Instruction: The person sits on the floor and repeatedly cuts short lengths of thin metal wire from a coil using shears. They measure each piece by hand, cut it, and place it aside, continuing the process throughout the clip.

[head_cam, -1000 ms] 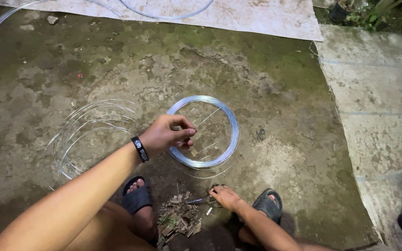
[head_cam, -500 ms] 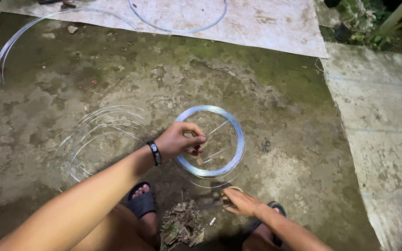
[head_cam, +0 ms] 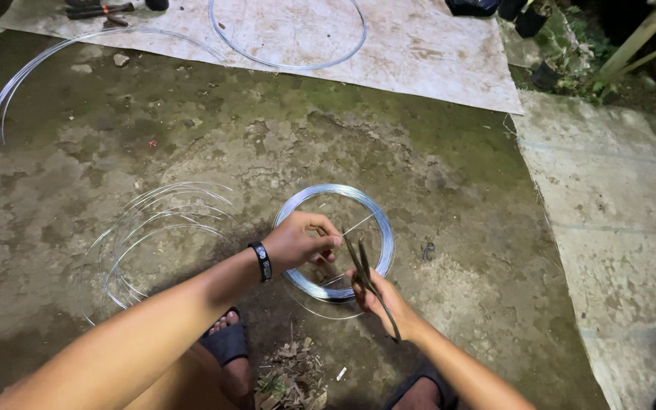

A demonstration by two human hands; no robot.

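Pinching a thin silver wire end (head_cam: 352, 225), the left hand (head_cam: 301, 241) keeps its grip shut on it above the round coil of shiny steel wire (head_cam: 334, 241) lying mid-ground on the mossy concrete ground (head_cam: 449, 167). The right hand (head_cam: 381, 300) clamps dark metal pliers (head_cam: 364, 266), jaws near the strand; no cut shows. Looser wire loops (head_cam: 165, 228) lie left. Whether the jaws touch wire is hard to tell.

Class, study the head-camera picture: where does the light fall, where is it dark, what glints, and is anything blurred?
Head view: light falls brightest on the middle ground around the wire coil and both forearms; corners and top right edge sink into darkness; the coil and loose wire loops glint; left hand, right hand and pliers look fairly sharp; the cloth sheet shows no glare.
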